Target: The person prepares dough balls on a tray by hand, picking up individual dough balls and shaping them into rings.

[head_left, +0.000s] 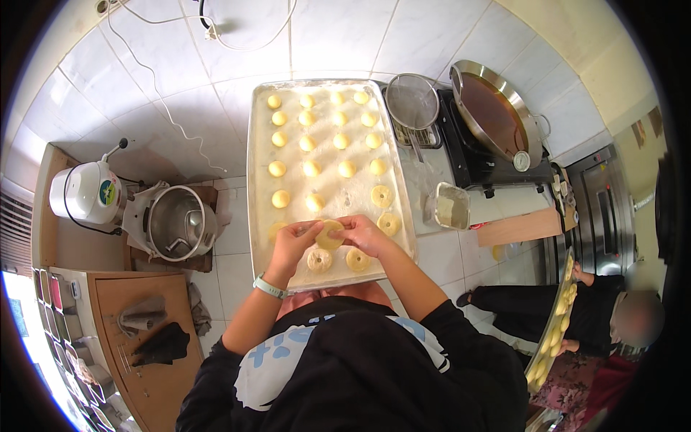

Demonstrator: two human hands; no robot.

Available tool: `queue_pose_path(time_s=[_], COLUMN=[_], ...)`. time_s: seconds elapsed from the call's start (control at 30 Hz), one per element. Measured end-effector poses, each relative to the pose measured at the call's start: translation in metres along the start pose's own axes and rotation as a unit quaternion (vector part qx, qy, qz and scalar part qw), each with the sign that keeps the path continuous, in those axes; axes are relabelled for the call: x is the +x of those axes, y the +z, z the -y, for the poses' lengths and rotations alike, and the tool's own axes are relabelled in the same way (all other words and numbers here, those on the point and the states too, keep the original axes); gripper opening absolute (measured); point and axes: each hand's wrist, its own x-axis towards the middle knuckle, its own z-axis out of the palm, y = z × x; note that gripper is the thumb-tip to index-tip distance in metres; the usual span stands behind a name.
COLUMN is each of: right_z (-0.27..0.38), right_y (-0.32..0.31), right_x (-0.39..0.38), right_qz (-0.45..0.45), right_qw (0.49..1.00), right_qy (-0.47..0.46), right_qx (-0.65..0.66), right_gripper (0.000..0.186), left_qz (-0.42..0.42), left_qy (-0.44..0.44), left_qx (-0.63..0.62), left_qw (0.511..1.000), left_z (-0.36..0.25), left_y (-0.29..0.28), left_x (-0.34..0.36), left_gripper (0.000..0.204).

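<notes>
Between both hands, over the near part of a floured metal tray (294,155), is a flattened round of pale yellow dough (330,235). My left hand (296,236) pinches its left edge, and my right hand (362,234) grips it from the right, fingers partly over it. Rows of small dough balls (307,143) cover the far and middle tray. Dough rings with a small centre hole lie along the right side and near end, such as one ring (358,259) just below my right hand. Another dough piece (276,230) is partly hidden by my left hand.
Right of the tray, a mesh strainer (412,101) and a wide pan of brown oil (493,108) with a dial thermometer (521,160) sit by a black stove (468,155). A mixer bowl (181,223) stands left. At right, another person holds a long dough tray (553,335).
</notes>
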Motion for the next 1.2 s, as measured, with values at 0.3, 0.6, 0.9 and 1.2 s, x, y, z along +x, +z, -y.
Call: queue_pose_path(time_s=[0.3, 0.6, 0.9, 1.2], right_z=[-0.008, 0.077, 0.002, 0.021], right_y=[-0.089, -0.154, -0.241, -0.011], right_x=[0.071, -0.072, -0.061, -0.036], right_qz=[-0.17, -0.438, -0.442, -0.1], right_qw=[0.961, 0.738, 0.658, 0.814], right_qy=[-0.103, -0.096, 0.063, -0.222], right_qx=[-0.19, -0.504, -0.607, -0.527], right_gripper=[0.028, 0.019, 0.015, 0.034], left_qz=[-0.057, -0.122, -0.053, 0.098], left_qy=[0.018, 0.027, -0.004, -0.14], left_qx=[-0.093, -0.169, -0.192, -0.466], left_qw=[0.994, 0.978, 0.98, 0.868], left_z=[0.012, 0.015, 0.007, 0.025], left_y=[-0.007, -0.027, -0.007, 0.016], left_x=[0.004, -0.001, 0.012, 0.031], left_gripper=[0.03, 0.027, 0.029, 0.071])
